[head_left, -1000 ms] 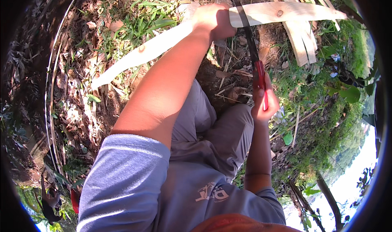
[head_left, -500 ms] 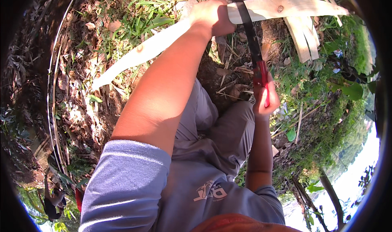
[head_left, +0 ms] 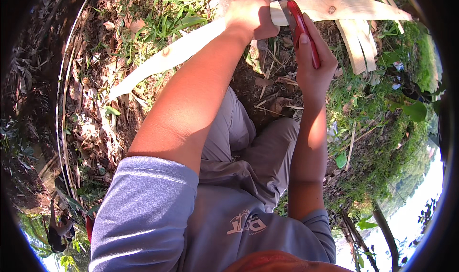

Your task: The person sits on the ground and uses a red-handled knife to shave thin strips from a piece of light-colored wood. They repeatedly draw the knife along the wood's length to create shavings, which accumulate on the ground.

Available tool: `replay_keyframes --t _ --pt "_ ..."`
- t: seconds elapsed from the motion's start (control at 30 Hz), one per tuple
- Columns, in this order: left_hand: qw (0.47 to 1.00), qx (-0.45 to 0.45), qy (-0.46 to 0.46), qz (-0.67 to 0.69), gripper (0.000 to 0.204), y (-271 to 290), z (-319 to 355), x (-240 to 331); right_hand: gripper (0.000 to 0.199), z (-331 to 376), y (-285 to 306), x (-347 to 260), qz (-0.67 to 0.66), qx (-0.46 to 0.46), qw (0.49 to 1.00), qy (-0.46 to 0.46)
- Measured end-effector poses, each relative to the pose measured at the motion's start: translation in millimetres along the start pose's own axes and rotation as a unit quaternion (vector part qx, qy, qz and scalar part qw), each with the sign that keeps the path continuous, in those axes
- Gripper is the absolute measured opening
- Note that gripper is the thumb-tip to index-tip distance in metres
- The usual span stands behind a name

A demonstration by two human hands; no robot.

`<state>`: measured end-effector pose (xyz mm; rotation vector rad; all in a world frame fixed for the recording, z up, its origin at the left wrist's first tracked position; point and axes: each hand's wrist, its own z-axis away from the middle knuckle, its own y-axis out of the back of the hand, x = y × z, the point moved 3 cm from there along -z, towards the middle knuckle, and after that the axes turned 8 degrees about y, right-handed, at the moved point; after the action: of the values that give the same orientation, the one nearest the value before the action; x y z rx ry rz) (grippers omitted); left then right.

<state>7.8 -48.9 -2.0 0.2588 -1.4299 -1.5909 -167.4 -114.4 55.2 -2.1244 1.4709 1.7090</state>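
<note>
My left hand (head_left: 250, 17) grips a long pale wooden strip (head_left: 177, 52) that runs from the lower left up across the top of the view to the right. My right hand (head_left: 313, 64) is closed on the red handle of a knife (head_left: 303, 30), whose blade end meets the strip just right of my left hand. Both forearms reach up from my lap. I sit on the ground in grey trousers and a blue-grey shirt.
More pale split strips (head_left: 356, 47) lie in a pile at the upper right. Dry leaves, twigs and bare soil (head_left: 267, 88) lie before my knees, grass (head_left: 167, 18) at the top. A thin curved hoop (head_left: 62, 109) arcs along the left. A green slope (head_left: 382, 143) lies at right.
My right hand has risen with the red-handled knife from near my knee up to the strip beside my left hand. The strip has shifted slightly.
</note>
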Motion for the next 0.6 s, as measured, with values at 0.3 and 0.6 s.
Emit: replay_keyframes --t 0.3,0.6 --pt "1.0 -0.015 -0.008 -0.017 0.057 4 2 3 0.048 165 51 44 0.002 0.013 1.0 -0.014" --pt "1.0 0.008 0.002 -0.019 0.054 -3 2 -3 0.046 142 83 -18 0.024 -0.042 0.997 -0.055"
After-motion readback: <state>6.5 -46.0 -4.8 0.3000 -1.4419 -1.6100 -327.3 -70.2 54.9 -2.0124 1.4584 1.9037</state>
